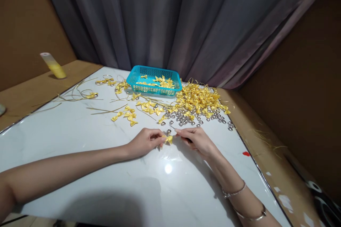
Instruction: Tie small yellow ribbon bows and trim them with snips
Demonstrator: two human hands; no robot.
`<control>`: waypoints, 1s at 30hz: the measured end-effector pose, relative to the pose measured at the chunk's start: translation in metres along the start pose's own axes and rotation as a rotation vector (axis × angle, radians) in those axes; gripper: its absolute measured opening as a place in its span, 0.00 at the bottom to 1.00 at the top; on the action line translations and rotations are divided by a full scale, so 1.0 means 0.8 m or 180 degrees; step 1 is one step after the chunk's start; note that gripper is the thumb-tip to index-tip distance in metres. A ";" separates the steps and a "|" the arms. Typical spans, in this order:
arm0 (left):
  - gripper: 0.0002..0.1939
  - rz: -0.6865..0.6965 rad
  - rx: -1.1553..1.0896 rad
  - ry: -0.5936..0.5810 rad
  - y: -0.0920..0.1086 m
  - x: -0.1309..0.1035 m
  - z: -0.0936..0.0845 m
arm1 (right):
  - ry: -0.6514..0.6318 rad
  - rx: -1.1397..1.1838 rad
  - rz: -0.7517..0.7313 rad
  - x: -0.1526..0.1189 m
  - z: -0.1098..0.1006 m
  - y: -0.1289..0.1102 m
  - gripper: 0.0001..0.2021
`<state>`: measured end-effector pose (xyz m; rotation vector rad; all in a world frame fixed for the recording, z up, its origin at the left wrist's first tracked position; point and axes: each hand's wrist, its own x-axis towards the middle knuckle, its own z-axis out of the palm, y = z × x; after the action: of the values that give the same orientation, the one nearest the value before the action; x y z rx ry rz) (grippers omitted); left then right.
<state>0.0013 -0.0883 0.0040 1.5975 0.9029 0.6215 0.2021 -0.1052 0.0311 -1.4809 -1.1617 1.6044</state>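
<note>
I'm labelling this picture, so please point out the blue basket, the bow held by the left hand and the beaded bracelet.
Blue basket [132, 75]: head view, left end wall.
Held bow [169, 139]: head view, right wing.
Beaded bracelet [236, 193]: head view, beaded strand.

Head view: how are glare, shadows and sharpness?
Head view: round white glare on the glossy white marbled tabletop, nearer than the yellow fabric bow in the left hand; head view: soft shadow at the near edge; head view: thin pointed item in the right hand, indistinct.
</note>
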 end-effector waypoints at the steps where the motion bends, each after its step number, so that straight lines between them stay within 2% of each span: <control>1: 0.12 0.0011 0.0040 -0.0060 0.000 -0.001 0.000 | 0.0086 0.0047 -0.0019 0.001 -0.004 -0.001 0.18; 12: 0.12 -0.0081 -0.0057 -0.0153 0.002 -0.003 0.000 | 0.0504 -0.0175 -0.0046 0.016 -0.041 0.000 0.20; 14: 0.13 -0.0117 -0.0142 -0.0147 0.003 -0.003 -0.001 | 0.0675 -0.0658 -0.0173 0.017 -0.045 0.001 0.20; 18: 0.13 -0.0164 -0.0532 -0.0179 0.004 -0.001 -0.004 | 0.0920 -0.2067 -0.0519 0.016 -0.052 0.002 0.22; 22: 0.13 -0.0166 -0.0861 -0.0195 0.001 0.002 -0.008 | 0.0783 -0.3117 -0.0817 0.012 -0.051 0.003 0.15; 25: 0.13 -0.0215 -0.1023 -0.0209 0.001 0.003 -0.009 | 0.0852 -0.3521 -0.0679 0.007 -0.045 0.002 0.10; 28: 0.14 -0.0237 -0.1099 -0.0252 0.003 0.003 -0.009 | 0.1110 -0.3572 -0.0930 0.002 -0.033 -0.002 0.09; 30: 0.14 -0.0238 -0.1118 -0.0316 0.004 0.002 -0.010 | 0.0975 -0.3123 -0.1244 -0.001 -0.022 -0.004 0.09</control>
<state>-0.0031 -0.0824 0.0087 1.2628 0.7308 0.6057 0.2193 -0.1016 0.0347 -1.8002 -2.0224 0.4832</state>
